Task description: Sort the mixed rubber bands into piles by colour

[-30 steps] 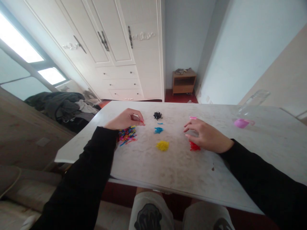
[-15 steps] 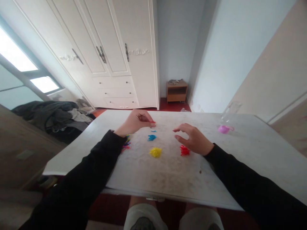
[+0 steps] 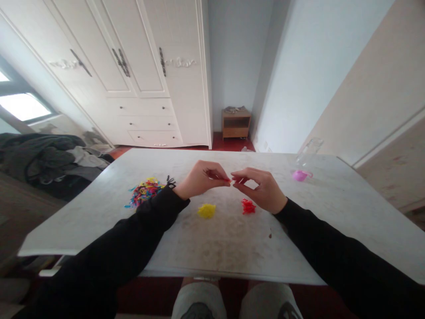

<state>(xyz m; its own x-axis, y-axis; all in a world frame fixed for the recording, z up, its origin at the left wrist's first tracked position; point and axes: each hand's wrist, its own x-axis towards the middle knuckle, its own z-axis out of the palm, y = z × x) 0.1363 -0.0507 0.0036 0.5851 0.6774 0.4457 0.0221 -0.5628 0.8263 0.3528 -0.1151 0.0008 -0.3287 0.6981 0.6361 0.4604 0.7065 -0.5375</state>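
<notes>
My left hand [image 3: 203, 178] pinches a small red rubber band [image 3: 229, 180] between thumb and forefinger above the middle of the table. At the band's right end, the thumb and forefinger of my right hand [image 3: 260, 188] come together, with little space between the tips. Below my right hand lies a small heap of red rubber bands [image 3: 248, 206]. A heap of yellow rubber bands [image 3: 206, 211] sits below my left hand. Left of my left wrist spreads a larger mixed-colour pile of bands [image 3: 142, 191], partly covered by my sleeve. The blue heap is hidden behind my left hand.
The white table [image 3: 232, 252] has a clear glass bottle [image 3: 309, 152] and a pink cup-like item [image 3: 300, 176] at its far right. A small brown speck [image 3: 270, 235] lies near my right sleeve. Dark clothes [image 3: 49, 164] are heaped beyond the left edge.
My left hand has moved right and slightly down with the red rubber band. My right hand has closed its fingertips at the band. The view has shifted, uncovering the mixed pile.
</notes>
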